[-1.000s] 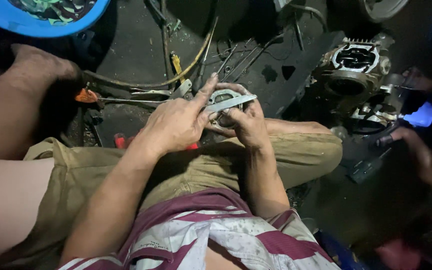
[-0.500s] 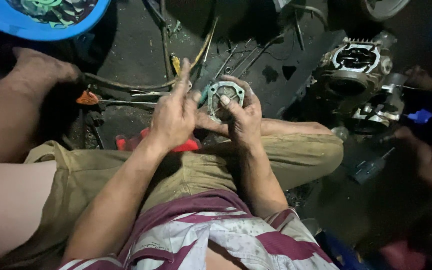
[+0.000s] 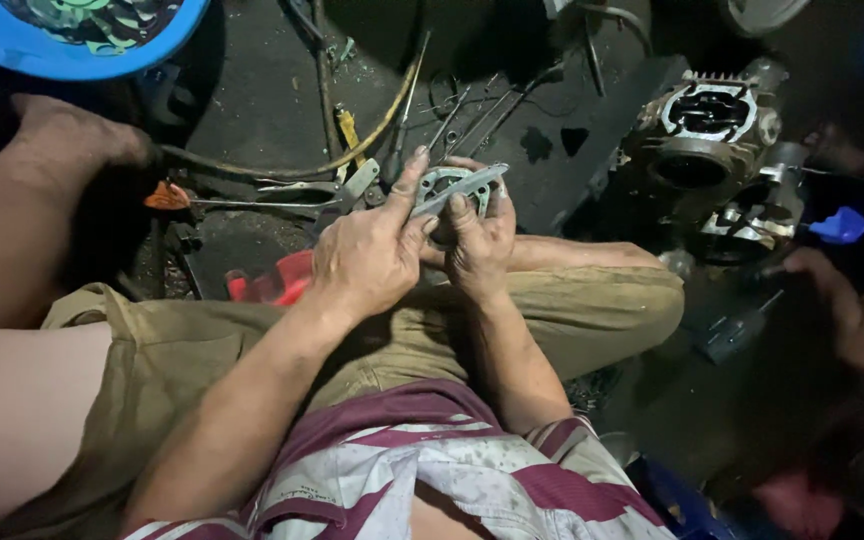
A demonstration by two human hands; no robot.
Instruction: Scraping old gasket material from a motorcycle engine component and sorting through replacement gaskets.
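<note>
Two hands are working over the person's lap: the left hand [image 3: 367, 255] and the right hand [image 3: 477, 245] are both gripping one flat metal part [image 3: 457, 190], a ring-shaped plate with a straight edge, fingers pinched together on it. The part is sitting just above the knee of the khaki shorts [image 3: 552, 300], well left of the single engine cylinder block [image 3: 707, 125]. One pair of pliers with an orange handle [image 3: 252, 197] is lying left of the part, and several thin tools are spreading behind it, too dim to count. One blue basin [image 3: 62, 50] is showing at the far upper left, cut off, its greenish contents hard to read. Another person's hand [image 3: 852, 310] is resting below the engine block, half in shadow.
</note>
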